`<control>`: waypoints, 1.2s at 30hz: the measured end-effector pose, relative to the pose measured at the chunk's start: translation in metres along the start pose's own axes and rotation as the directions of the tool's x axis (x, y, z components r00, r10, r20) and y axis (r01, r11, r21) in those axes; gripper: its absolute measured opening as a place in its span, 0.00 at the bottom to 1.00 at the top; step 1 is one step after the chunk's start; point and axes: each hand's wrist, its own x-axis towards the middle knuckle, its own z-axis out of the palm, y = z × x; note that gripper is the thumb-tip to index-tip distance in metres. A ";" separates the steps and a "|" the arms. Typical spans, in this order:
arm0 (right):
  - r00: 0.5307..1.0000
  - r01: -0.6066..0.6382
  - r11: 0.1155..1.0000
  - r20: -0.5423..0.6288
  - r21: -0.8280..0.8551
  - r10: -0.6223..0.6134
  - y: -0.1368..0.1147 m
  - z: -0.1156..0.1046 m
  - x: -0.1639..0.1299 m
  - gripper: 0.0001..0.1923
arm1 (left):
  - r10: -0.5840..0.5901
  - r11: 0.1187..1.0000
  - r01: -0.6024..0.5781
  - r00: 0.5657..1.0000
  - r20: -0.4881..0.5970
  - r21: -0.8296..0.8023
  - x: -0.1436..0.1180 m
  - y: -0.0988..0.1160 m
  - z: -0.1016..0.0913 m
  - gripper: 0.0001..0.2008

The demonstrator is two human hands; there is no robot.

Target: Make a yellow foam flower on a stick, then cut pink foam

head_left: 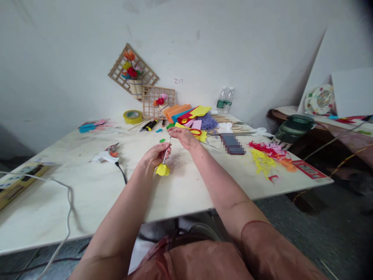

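The left hand (154, 154) is pinching a thin stick (166, 152) just above its yellow flower (162, 169); the right hand (182, 136) is gripping the stick's top end. The flower looks light, soft, crushable, so holding the stiff stick seems safest.

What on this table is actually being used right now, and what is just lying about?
In use: left hand, right hand, yellow foam flower, thin stick.

Lying about: glue gun, yellow tape roll, foam sheets, water bottles, foam scraps.
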 end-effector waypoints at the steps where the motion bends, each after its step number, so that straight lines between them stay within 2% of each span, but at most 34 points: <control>1: 1.000 0.003 1.000 0.003 0.002 -0.003 0.000 0.000 0.000 0.08 | 0.000 1.000 0.000 1.000 0.006 0.002 0.000 0.000 0.000 0.01; 8: 1.000 -0.009 1.000 0.002 0.014 0.009 0.001 0.000 0.001 0.07 | 0.064 0.996 -0.065 0.997 0.034 0.055 0.001 0.001 -0.002 0.03; 14: 0.997 -0.059 0.998 -0.049 -0.005 0.059 0.002 0.001 0.000 0.09 | 0.042 0.998 -0.042 0.999 -0.002 0.054 -0.002 0.003 0.000 0.03; 24: 0.993 -0.065 0.996 -0.102 -0.054 0.059 0.008 -0.001 0.003 0.07 | 0.069 0.993 -0.062 0.995 -0.069 0.099 -0.001 0.002 0.003 0.02; 32: 0.997 -0.058 0.998 -0.059 -0.034 0.056 0.013 -0.002 0.003 0.09 | -0.009 1.000 0.010 0.999 -0.051 0.029 -0.002 0.004 0.004 0.04; 36: 0.997 -0.055 0.998 -0.048 -0.027 0.053 0.012 -0.001 0.002 0.09 | -0.030 0.999 0.031 0.996 -0.087 0.012 -0.002 0.003 0.003 0.05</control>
